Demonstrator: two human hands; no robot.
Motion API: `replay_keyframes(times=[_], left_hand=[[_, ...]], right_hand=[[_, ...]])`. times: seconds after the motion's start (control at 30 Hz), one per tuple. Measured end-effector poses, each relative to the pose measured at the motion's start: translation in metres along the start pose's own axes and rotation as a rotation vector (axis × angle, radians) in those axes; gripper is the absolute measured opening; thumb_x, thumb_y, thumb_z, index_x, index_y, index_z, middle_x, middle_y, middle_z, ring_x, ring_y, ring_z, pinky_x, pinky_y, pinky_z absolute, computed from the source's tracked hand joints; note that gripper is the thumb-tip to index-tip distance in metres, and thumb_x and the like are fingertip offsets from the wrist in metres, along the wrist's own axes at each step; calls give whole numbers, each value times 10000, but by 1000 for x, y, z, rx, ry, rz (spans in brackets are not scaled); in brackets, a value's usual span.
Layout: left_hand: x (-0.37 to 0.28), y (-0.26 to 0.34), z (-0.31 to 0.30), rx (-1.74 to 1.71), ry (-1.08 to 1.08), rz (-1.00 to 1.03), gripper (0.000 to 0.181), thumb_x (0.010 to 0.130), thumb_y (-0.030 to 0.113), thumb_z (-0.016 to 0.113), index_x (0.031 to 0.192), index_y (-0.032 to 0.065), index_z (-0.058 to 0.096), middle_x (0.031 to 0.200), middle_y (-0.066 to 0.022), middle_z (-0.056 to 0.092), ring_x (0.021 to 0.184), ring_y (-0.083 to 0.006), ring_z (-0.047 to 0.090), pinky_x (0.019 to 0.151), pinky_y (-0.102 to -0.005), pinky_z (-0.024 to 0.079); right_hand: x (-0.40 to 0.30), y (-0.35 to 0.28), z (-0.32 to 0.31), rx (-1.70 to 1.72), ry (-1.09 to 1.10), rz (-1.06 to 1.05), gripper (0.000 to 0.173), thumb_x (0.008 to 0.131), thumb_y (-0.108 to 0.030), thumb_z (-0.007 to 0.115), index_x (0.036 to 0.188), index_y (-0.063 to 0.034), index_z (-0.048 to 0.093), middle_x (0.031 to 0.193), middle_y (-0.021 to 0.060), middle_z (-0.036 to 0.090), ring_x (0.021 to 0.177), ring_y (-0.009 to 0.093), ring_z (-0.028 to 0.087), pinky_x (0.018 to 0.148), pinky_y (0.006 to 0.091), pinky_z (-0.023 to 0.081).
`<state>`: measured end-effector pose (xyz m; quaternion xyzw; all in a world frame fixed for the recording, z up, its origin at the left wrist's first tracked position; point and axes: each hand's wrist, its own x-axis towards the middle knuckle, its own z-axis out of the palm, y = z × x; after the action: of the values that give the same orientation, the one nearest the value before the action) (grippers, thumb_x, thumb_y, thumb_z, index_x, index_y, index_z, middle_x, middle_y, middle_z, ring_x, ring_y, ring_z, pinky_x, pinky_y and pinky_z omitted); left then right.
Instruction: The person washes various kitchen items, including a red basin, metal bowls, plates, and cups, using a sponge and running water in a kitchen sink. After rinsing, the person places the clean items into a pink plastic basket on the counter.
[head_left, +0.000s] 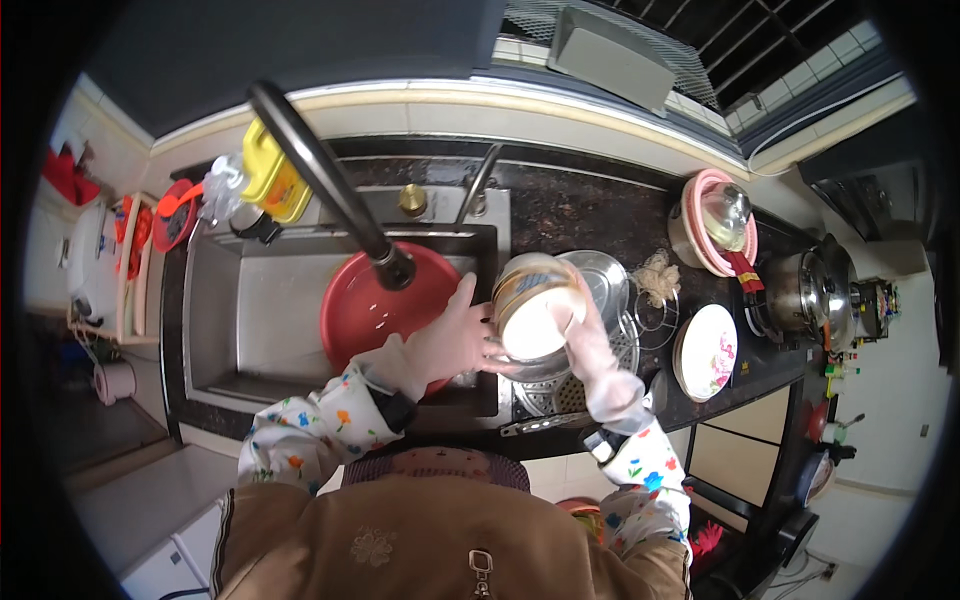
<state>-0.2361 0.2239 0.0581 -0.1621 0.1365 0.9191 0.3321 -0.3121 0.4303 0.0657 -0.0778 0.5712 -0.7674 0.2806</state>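
A stack of bowls (534, 326), with a bright white one at the near end and patterned sides beyond it, is tilted in my right hand (583, 330). The thumb and palm press on its right side. My left hand (450, 337) is spread at the stack's left edge, fingertips close to the bowls; whether they touch cannot be told. Both hands wear translucent gloves. Below the left hand, a red plastic basin (360, 300) sits in the steel sink (277, 315). Metal lids (600, 274) and a perforated steamer rack (532, 397) lie under and beside the bowls.
A dark faucet (322, 176) arches over the basin. Behind the sink stands a yellow jug (274, 176). To the right are a wire rack (660, 326), a scrubbing pad (658, 279), floral plates (709, 352), pink-rimmed basins (694, 225) and a steel pot (784, 285).
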Motion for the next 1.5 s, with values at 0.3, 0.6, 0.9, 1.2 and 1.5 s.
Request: replay_keyframes(times=[0.3, 0.6, 0.9, 1.2, 1.5], left_hand=[[-67, -42, -40, 670, 103, 517, 576, 1009, 469, 272, 1412, 61, 326, 1364, -92, 474, 1226, -206, 482, 1064, -358, 370], [-100, -60, -111, -73, 204, 663, 523, 1003, 453, 336, 1373, 91, 402, 1328, -92, 509, 1228, -211, 483, 1049, -351, 391], [-123, -52, -102, -30, 236, 772, 598, 988, 519, 301, 1389, 84, 385, 1350, -115, 493, 1228, -231, 495, 1037, -364, 410], [-132, -45, -114, -53, 195, 778, 589, 974, 515, 372, 1368, 81, 424, 1315, -87, 533, 1200, -202, 515, 1028, -339, 412], [-140, -37, -122, -32, 171, 843, 613, 965, 531, 384, 1386, 86, 407, 1340, -83, 516, 1217, -209, 503, 1034, -348, 403]], right_hand=[[-34, 49, 64, -941, -275, -465, 877, 728, 142, 583, 1473, -55, 164, 1495, 270, 192, 1377, 390, 267, 1125, 382, 265], [-24, 75, 122, -1170, -318, -396, 940, 683, 55, 627, 1471, -208, 187, 1464, 205, 277, 885, 390, 637, 681, 413, 562], [-34, 92, 141, -1223, -339, -505, 901, 633, 117, 619, 1423, -227, 353, 1523, 171, 189, 1002, 357, 620, 746, 382, 563], [-33, 93, 154, -1203, -353, -659, 798, 624, 139, 636, 1341, -178, 482, 1535, 197, 141, 1114, 378, 565, 813, 368, 544], [-27, 99, 165, -1128, -431, -713, 835, 579, 183, 601, 1321, -191, 516, 1511, 209, 201, 1342, 382, 342, 980, 367, 462]])
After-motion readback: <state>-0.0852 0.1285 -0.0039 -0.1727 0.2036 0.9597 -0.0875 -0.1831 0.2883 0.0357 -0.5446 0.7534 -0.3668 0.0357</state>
